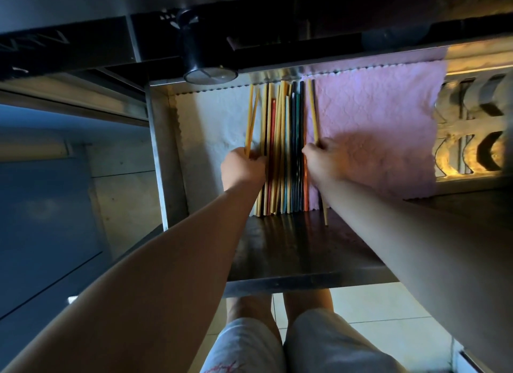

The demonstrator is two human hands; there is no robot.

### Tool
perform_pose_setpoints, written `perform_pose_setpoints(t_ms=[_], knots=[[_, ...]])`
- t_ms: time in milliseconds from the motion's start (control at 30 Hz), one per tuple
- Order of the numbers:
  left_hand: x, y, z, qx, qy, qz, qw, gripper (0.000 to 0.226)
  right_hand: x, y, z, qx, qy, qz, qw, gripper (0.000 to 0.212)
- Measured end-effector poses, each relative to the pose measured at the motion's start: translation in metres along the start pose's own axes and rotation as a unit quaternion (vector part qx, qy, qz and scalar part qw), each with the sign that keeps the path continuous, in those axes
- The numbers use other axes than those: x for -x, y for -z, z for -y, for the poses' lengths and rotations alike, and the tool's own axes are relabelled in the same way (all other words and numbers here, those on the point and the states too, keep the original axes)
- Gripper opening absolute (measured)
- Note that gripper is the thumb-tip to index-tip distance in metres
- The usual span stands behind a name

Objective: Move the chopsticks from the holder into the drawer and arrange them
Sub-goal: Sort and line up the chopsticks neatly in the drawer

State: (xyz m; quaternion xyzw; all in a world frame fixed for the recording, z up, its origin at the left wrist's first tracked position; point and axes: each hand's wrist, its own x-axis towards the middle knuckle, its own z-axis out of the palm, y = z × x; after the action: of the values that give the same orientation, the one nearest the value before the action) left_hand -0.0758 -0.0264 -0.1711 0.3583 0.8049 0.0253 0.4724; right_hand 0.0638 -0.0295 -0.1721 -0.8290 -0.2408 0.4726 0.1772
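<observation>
An open metal drawer (162, 139) holds a row of chopsticks (286, 139) lying side by side: yellow, red, teal, dark and orange ones. My left hand (243, 168) is closed around two yellow chopsticks (249, 117) at the row's left side. My right hand (326, 159) grips yellow chopsticks (313, 114) at the row's right side, their near ends sticking out past the drawer's front lip. A black cylindrical holder (200, 53) stands on the counter above the drawer.
A white cloth (213, 117) lines the drawer's left part and a pink cloth (380, 117) its right part. The dark front lip (299, 247) of the drawer is near me. A carved wooden panel (472, 123) is at the right, pale floor tiles below.
</observation>
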Motion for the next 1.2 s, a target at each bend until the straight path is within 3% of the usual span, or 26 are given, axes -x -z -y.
perform_pose_setpoints(t_ms=[367, 567, 733, 933, 1200], knots=[[0.000, 0.003, 0.000, -0.025, 0.012, 0.001, 1.000, 0.014, -0.003, -0.004, -0.008, 0.077, 0.057, 0.008, 0.995, 0.010], [0.007, 0.008, 0.003, 0.014, 0.005, -0.009, 1.000, 0.017, 0.000, -0.020, -0.005, 0.187, 0.097, -0.005, 0.977, 0.027], [0.007, 0.011, 0.003, 0.034, -0.002, 0.000, 0.999, 0.017, 0.002, -0.021, 0.002, 0.254, 0.097, 0.003, 0.962, 0.028], [0.004, 0.005, 0.001, 0.084, 0.016, 0.002, 0.996, 0.021, 0.003, -0.016, 0.008, 0.245, 0.066, 0.007, 0.967, 0.030], [0.005, -0.002, 0.010, 0.015, 0.003, -0.016, 1.000, 0.017, 0.009, -0.023, 0.009, 0.311, 0.076, 0.018, 0.947, 0.035]])
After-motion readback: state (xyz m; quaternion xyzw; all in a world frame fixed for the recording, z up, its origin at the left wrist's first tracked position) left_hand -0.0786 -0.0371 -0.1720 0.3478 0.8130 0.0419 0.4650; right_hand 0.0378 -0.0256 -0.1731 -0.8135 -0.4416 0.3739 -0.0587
